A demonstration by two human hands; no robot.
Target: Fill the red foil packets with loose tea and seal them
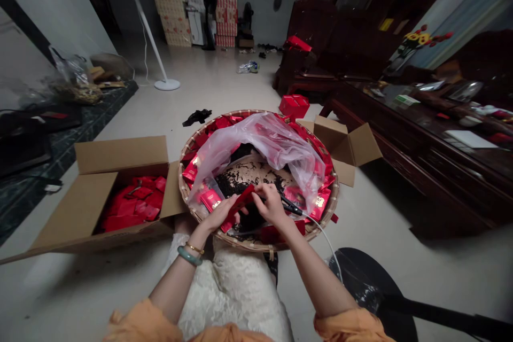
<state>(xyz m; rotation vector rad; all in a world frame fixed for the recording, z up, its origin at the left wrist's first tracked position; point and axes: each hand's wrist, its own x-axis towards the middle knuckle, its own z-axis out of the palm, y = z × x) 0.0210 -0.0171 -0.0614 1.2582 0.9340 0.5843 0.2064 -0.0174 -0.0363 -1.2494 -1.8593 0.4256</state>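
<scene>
the left hand (218, 212) and right hand (272, 206) are both closed in a pinch on a red foil sachet (240, 206). its long axis slants from lower left to upper right, with the upper end pointing away from the person, above the near side of a round woven bamboo tray (180, 176). a black corded hand tool (290, 204) sticks out from under the right hand. loose black tea (236, 184) and a clear plastic bag (256, 141) lie in the tray, with red sachets (190, 171) along its inner rim. a cardboard box (120, 219) holding more red packets stands against the tray's left edge.
</scene>
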